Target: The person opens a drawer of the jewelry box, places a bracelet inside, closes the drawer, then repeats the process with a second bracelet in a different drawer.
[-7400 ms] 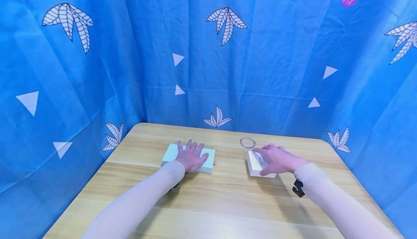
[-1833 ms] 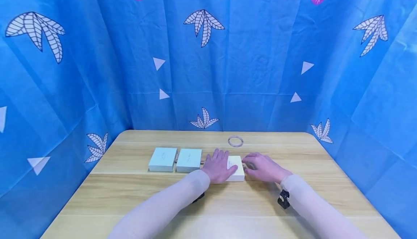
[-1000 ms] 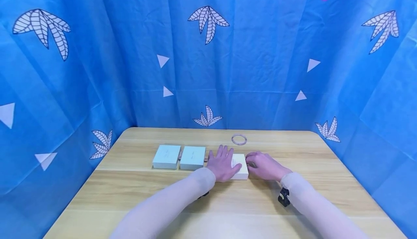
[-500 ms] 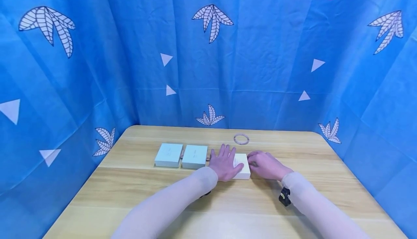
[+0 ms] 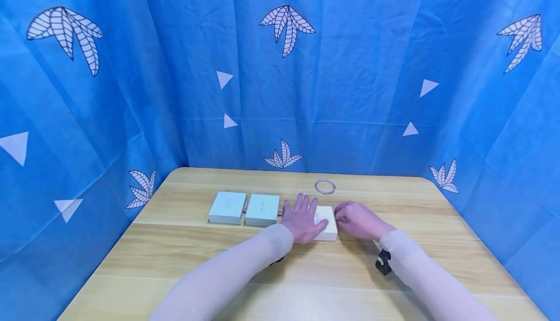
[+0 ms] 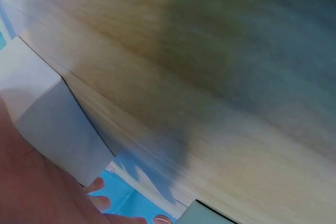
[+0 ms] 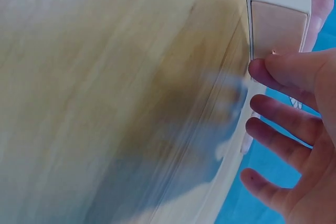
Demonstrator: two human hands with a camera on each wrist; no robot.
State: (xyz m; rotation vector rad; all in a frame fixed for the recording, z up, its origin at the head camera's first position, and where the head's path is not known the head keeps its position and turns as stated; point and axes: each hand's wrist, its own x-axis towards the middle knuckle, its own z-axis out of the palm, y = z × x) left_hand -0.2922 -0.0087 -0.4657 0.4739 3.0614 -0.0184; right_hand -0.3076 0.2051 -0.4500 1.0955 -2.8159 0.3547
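My left hand (image 5: 303, 220) lies with fingers spread on top of a small white drawer box (image 5: 328, 233), covering its left part. In the right wrist view the box's pinkish drawer front (image 7: 278, 27) sits flush inside its sleeve. At that front my right hand (image 5: 359, 221) pinches the drawer's small pull with thumb and index finger, which largely hide it; the other fingers are spread loosely. Left of the white box, two mint-green boxes (image 5: 228, 207) (image 5: 262, 210) stand in a row, with small ribbon tabs on their right sides. A pale bangle (image 5: 325, 187) lies behind the white box.
The wooden table (image 5: 306, 277) bears everything. Blue patterned curtains (image 5: 280, 82) enclose its back and both sides. A black wrist device (image 5: 383, 262) hangs below my right sleeve.
Since the oldest frame, my left hand has moved from the green boxes onto the white box, which now stands nearer them. My right hand has gone from its top to its right end.
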